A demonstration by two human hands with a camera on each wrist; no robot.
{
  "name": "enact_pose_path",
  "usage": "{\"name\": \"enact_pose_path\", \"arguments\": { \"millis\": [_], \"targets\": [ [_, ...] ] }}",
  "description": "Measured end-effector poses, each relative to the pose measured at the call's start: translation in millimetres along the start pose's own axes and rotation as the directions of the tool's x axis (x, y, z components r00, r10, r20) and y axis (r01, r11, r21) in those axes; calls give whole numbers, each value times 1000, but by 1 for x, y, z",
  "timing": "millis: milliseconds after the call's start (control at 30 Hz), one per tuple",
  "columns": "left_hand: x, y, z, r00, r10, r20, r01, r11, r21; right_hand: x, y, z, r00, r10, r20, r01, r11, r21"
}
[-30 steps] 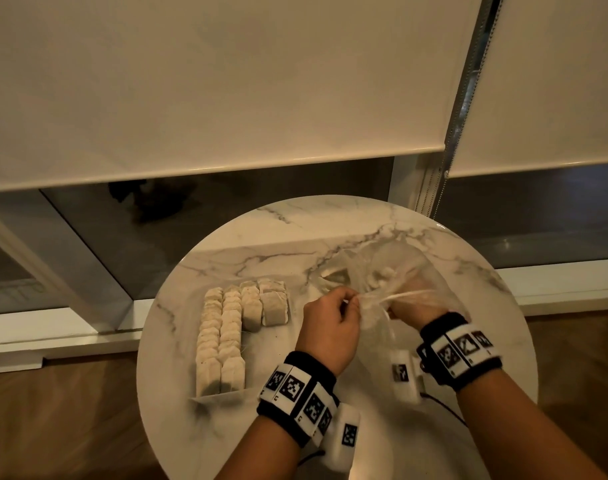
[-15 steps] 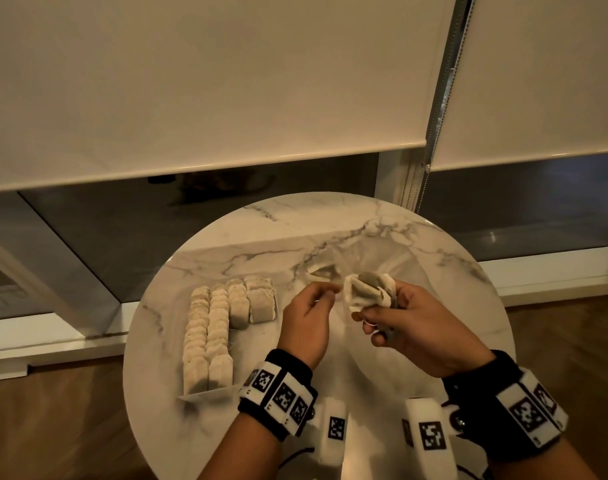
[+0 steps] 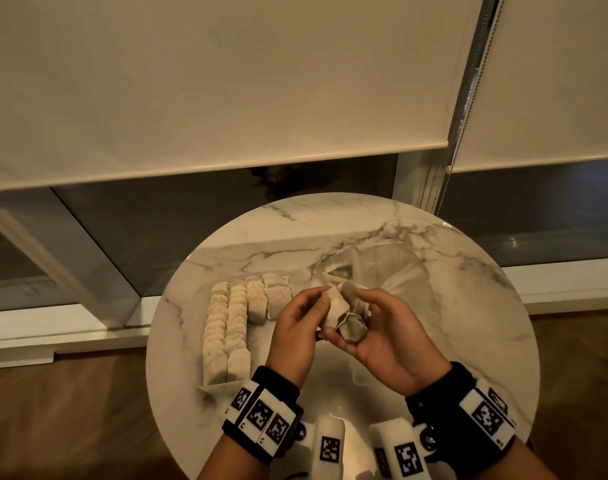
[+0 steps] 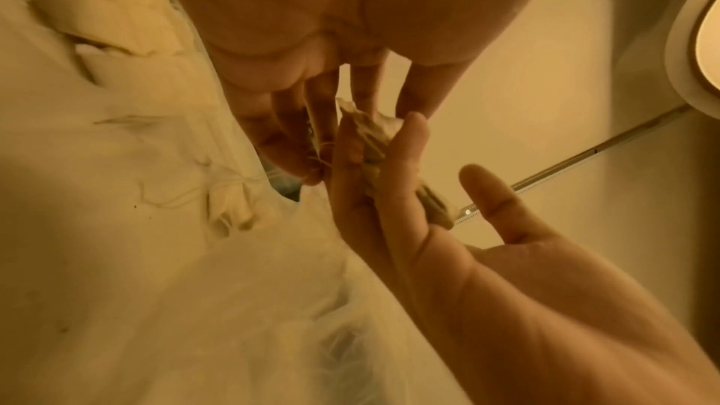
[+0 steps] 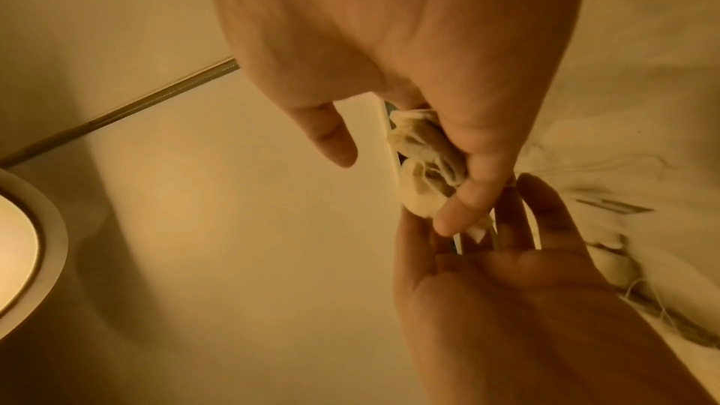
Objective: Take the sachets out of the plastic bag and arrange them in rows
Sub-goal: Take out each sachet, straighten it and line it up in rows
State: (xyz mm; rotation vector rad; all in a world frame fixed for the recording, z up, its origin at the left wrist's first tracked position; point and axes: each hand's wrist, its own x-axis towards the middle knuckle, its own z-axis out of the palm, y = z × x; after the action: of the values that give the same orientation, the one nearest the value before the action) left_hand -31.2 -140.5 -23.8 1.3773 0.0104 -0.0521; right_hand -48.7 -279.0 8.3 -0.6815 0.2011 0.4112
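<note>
Both hands are working a clump of pale paper sachets (image 3: pixel 344 315) above the round white marble surface (image 3: pixel 468 306).

The right hand (image 3: pixel 389 337) is cupping the clump palm-up, fingers curling around it; the left hand (image 3: pixel 297 327) is pinching its near side. The clear plastic bag (image 3: pixel 392 271) is lying toward the far right edge, the arranged rows of sachets (image 3: pixel 233 327) along the left edge.

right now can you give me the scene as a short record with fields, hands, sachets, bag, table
left hand: fingertips pinch the edge of the sachet bunch
right hand: palm up, fingers curled under the sachet bunch
sachet bunch: crumpled cluster held above the table, between both hands
sachet rows: four side by side on the table's left part, two long, two short
plastic bag: lies crumpled beyond the hands
table: round, marble top
</note>
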Motion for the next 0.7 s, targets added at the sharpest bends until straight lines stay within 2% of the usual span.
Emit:
{"name": "enact_pose_path", "arguments": {
  "millis": [100, 233, 500, 600, 700],
  "targets": [
    [0, 2, -5, 998, 62, 10, -63, 995, 73, 2, 2, 3, 999, 31, 14, -32, 998, 61],
    [3, 3, -13, 993, 115, -22, -110, 981, 160, 8, 10, 2, 999, 17, -30, -17, 1000, 15],
    [2, 11, -25, 985, 127, -112, -117, 988, 97, 11, 20, 4, 998, -36, -59, 32, 997, -68],
    [4, 13, -31, 983, 74, -170, -71, 997, 24, 11, 19, 2, 995, -40, -94, 33, 996, -78],
    [5, 19, -37, 975, -66, -212, 17, 974, -225, 11, 17, -1, 992, -25, -127, 19, 998, -53]
  ]
}}
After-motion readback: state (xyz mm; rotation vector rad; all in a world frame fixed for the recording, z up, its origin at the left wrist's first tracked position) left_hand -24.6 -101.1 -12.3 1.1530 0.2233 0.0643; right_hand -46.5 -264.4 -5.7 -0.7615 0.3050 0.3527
